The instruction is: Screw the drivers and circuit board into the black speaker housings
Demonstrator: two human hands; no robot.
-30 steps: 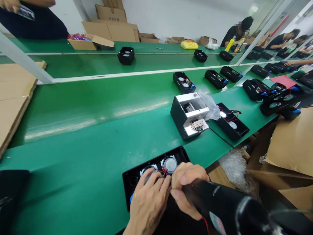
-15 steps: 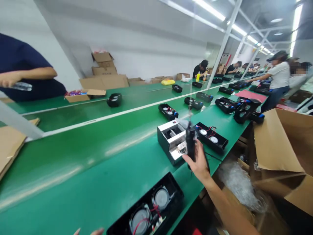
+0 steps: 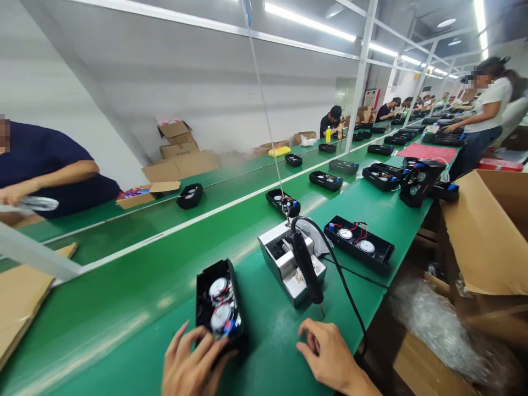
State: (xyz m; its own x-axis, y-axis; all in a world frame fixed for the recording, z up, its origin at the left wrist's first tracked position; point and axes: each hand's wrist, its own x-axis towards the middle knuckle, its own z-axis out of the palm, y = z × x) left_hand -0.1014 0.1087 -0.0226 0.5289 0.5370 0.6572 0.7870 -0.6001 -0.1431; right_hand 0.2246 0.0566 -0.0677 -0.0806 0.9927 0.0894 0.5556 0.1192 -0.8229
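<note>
Left hand [image 3: 193, 360]: fingers spread, tips on lower end of black plastic housing [image 3: 205, 313], can't tell if gripping. Housing lies lengthwise on smooth green belt [image 3: 268, 352], two round speakers [image 3: 220, 316] wired inside, facing up. Right hand [image 3: 325, 352]: open, loosely curled, empty, beside corded tool [image 3: 305, 267] over silver unit [image 3: 284, 275].

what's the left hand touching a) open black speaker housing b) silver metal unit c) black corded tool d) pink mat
a, the left hand is pressed against the lower end of the open black speaker housing
</note>
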